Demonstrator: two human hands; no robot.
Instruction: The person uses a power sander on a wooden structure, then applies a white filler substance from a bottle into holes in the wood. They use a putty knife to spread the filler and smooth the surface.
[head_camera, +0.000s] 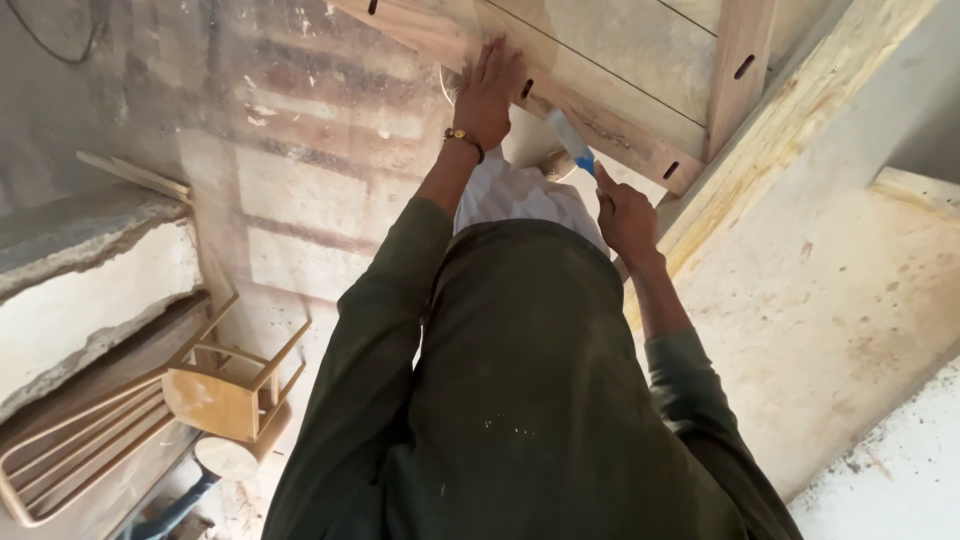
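My left hand (488, 92), with a beaded bracelet at the wrist, lies flat with fingers apart on a pale wooden panel frame (640, 60) that has several dark slots cut in its rails. My right hand (625, 215) is closed around a blue-handled tool (572, 140), whose pale blade points up at the frame's lower rail, close to the left hand. My dark green sleeves and apron fill the lower middle of the view. A white cloth (520, 195) shows between my arms.
A long light wooden beam (800, 110) runs diagonally beside the frame on the right. A small wooden chair frame (232, 385) lies at lower left next to bent wooden slats (70, 450) and a rough stone slab (90, 290). The concrete floor (840, 300) is dusty.
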